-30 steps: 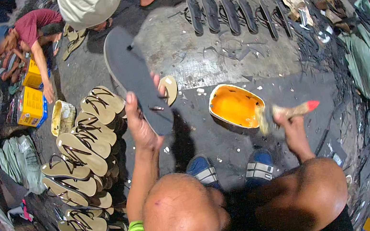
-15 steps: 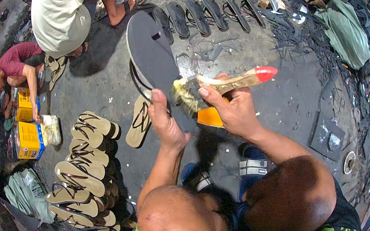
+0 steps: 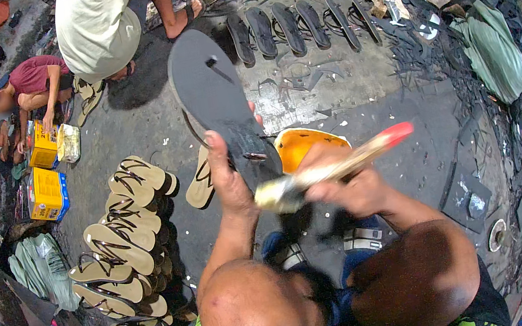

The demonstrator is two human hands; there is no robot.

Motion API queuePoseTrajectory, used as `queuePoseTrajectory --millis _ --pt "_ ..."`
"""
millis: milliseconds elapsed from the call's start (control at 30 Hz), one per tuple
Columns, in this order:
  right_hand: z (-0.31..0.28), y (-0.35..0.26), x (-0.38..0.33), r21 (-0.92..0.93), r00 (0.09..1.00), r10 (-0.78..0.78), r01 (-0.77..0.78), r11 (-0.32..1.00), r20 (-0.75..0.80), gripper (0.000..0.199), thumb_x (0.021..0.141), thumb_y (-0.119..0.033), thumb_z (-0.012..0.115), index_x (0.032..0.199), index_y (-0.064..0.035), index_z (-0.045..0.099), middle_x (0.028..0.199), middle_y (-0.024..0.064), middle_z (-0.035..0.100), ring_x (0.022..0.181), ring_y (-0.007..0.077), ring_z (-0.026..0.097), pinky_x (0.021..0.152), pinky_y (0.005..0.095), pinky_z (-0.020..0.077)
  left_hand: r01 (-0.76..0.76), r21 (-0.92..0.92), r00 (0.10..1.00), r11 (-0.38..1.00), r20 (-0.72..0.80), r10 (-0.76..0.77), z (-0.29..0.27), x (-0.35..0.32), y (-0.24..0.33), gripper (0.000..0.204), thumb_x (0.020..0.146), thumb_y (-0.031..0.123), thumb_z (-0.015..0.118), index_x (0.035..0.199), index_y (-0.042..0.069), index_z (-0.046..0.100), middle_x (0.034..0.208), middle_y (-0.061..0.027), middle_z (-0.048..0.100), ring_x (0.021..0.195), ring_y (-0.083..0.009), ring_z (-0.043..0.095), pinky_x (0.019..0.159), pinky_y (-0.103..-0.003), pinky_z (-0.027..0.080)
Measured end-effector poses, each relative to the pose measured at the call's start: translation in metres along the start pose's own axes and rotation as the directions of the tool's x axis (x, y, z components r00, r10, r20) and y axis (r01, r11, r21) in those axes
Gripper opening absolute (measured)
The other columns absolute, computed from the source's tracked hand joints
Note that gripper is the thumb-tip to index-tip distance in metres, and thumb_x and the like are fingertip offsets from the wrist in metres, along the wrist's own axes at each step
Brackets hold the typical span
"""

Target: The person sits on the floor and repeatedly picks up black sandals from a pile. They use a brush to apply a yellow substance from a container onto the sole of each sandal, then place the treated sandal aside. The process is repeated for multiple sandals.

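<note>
My left hand (image 3: 232, 184) is closed round the lower end of a dark grey flip-flop (image 3: 208, 86). Its flat underside faces me, with a thin strap showing behind the left edge. A slot shows in the upper part, and a dark shiny patch lies near my fingers. In my right hand (image 3: 358, 194) is a paintbrush (image 3: 372, 151) with a red-tipped wooden handle, slightly blurred. Pale, coated bristles sit at the sole's lower end; whether they touch it I cannot tell. Just beyond my right hand, on the floor, stands a container with an amber inside (image 3: 309, 142).
Stacked beige flip-flops (image 3: 121, 246) lie at the left, with a single one (image 3: 199, 185) nearer me. A row of dark flip-flops (image 3: 287, 28) lines the far floor. Two people (image 3: 97, 32) crouch far left beside yellow boxes (image 3: 47, 193). Scraps and a green sack (image 3: 492, 51) lie right.
The brush has moved down towards the sole's lower end, and the container shows more. The flip-flop has shifted slightly down and left. A person at the left has moved a pale block.
</note>
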State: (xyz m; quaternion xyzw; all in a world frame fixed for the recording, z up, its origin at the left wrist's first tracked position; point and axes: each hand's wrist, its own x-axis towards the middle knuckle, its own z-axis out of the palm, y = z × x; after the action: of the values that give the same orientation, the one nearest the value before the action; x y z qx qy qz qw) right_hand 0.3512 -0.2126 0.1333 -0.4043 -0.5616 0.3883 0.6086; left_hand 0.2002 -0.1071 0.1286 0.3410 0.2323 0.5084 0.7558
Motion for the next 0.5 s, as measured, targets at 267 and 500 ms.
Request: queuePoseTrajectory --millis 267,500 --pt "-0.022 0.004 0.074 -0.469 0.774 -0.36 0.092 0.878 -0.521 0.011 0.091 -0.008 0.07 0.095 0.0015 0.067 0.085 0.0032 0.061 0.076 0.0088 0.055 0.068 0.0251 0.0449 -0.056 0.26 0.976 0.964 0.22 -0.003 -0.006 -0.031 -0.043 0.048 0.103 0.036 0.047 0.131 -0.004 0.048 0.118 -0.0144 0.063 0.106 -0.0234 0.064 0.094 -0.039 0.052" --pt "-0.006 -0.017 0.049 -0.295 0.844 -0.095 -0.077 0.952 -0.527 0.011 0.093 -0.009 0.068 0.099 0.0009 0.068 0.083 0.0009 0.063 0.079 0.009 0.058 0.074 0.0254 0.0471 0.014 0.269 0.98 0.963 0.186 -0.066 -0.019 -0.026 -0.034 0.06 0.102 0.047 0.044 0.132 -0.005 0.049 0.12 -0.0186 0.064 0.107 -0.0268 0.065 0.093 -0.04 0.053"
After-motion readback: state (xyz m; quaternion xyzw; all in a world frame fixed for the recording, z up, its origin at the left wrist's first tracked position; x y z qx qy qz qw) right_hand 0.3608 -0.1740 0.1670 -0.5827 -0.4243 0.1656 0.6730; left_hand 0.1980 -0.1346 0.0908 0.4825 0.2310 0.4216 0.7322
